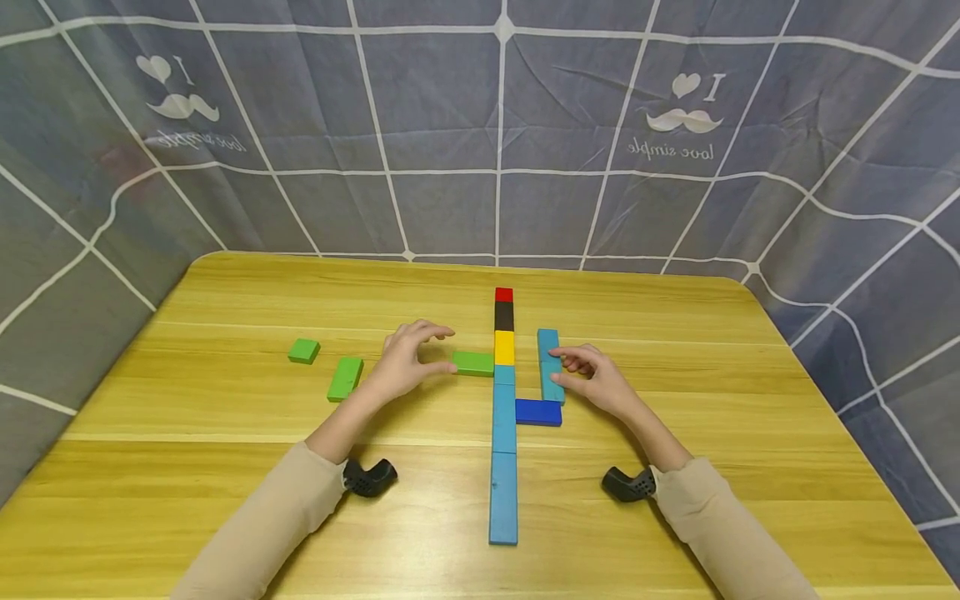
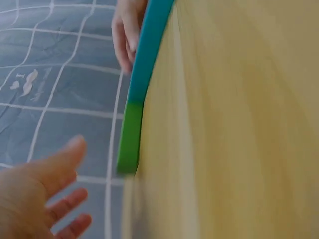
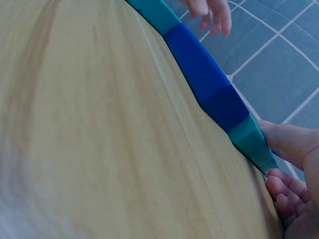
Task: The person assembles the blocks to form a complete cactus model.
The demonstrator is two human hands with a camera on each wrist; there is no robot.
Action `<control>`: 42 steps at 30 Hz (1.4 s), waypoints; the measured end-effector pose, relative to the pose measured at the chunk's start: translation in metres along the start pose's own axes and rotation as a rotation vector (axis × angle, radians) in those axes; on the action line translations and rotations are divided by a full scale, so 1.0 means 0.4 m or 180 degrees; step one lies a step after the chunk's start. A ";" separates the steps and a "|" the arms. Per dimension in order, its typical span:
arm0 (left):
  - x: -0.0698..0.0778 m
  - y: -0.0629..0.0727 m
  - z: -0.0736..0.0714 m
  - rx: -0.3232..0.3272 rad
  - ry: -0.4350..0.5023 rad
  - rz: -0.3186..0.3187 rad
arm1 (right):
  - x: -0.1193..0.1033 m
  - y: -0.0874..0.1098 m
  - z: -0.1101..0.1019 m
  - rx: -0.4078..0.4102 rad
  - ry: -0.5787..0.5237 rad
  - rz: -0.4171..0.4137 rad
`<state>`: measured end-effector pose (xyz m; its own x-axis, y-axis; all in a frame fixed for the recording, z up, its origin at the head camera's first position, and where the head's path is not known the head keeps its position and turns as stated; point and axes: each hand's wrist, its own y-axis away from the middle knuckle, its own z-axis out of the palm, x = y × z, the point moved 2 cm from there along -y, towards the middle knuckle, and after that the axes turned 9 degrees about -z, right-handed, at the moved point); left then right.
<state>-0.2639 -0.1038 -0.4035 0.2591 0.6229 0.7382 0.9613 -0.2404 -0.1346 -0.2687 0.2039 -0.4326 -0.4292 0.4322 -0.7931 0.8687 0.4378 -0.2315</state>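
My left hand (image 1: 408, 358) has its thumb and fingers spread beside the left end of a green block (image 1: 474, 364). A gap shows between this hand (image 2: 45, 199) and the green block (image 2: 130, 144) in the left wrist view. My right hand (image 1: 596, 379) rests its thumb and index fingertips apart along the right side of two light blue blocks (image 1: 548, 346) lying end to end. In the right wrist view, the right thumb (image 3: 286, 139) touches the light blue piece (image 3: 251, 142). A dark blue block (image 1: 538, 412) joins that pair to the central column.
The central column runs from a red block (image 1: 504, 294) through black (image 1: 504, 317) and yellow (image 1: 504, 348) to several light blue blocks (image 1: 504, 492). Two loose green pieces, a small block (image 1: 303, 351) and a longer block (image 1: 345, 379), lie left. A patterned curtain (image 1: 442, 125) hangs behind the table.
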 end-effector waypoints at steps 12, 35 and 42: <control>-0.096 0.100 -0.169 -0.0400 -0.0364 -0.0021 | -0.004 -0.001 0.000 0.0022 -0.0027 -0.0073; -0.213 0.170 -0.243 -0.0490 -0.0548 -0.0354 | -0.003 -0.003 0.001 0.0016 0.0002 -0.0050; -0.219 0.169 -0.241 -0.0474 -0.0530 -0.0324 | 0.000 -0.003 0.000 0.0005 -0.0016 -0.0018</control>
<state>-0.2308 -0.2464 -0.4135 0.1854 0.7606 0.6222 0.9620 -0.2695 0.0427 -0.2699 0.2033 -0.4321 -0.4329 0.4257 -0.7946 0.8666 0.4391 -0.2369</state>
